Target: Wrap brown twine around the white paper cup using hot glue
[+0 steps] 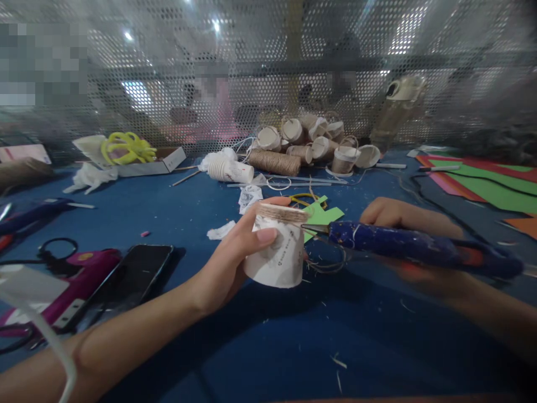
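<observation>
My left hand (235, 254) is closed around a white paper cup (279, 260), held upside down or upright, which I cannot tell. Brown twine (282, 213) wraps the cup's upper edge in several turns. A blue glue gun (390, 240) is gripped in my right hand (413, 221), its metal nozzle pointing left and touching or nearly touching the cup just under the twine. Part of my right hand is hidden behind the gun. Loose twine (329, 266) hangs behind the cup, near a green paper piece (322, 214).
Twine-wrapped cups (321, 148), a twine roll (274, 162) and stacked paper cups (230, 170) lie at the back before a perforated screen (260, 67). A phone (140, 274) and magenta power strip (79, 285) lie left; coloured paper (495, 182) lies right.
</observation>
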The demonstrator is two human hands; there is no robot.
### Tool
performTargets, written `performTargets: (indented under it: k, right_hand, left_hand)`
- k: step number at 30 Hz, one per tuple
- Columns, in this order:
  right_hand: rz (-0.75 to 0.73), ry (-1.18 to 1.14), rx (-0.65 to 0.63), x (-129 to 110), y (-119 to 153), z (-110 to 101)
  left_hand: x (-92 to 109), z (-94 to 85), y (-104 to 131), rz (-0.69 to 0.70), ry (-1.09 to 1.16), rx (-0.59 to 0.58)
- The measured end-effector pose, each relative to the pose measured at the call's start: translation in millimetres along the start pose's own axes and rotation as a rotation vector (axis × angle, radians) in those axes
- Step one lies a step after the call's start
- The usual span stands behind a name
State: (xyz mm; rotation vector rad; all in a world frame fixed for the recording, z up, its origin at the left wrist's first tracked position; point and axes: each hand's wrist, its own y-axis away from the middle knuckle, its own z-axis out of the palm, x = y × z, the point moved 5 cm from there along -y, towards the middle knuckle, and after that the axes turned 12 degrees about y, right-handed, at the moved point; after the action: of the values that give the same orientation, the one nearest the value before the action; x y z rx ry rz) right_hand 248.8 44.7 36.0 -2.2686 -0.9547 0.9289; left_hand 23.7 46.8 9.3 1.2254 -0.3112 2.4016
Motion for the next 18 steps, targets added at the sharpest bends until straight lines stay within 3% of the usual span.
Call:
performTargets:
  k: [18]
  right_hand:
    - [-0.045,0.15,0.135,-10.0,4.4,-4.4]
  left_hand:
    - [0.3,-8.9,5.3,0.105,-0.213,-0.077]
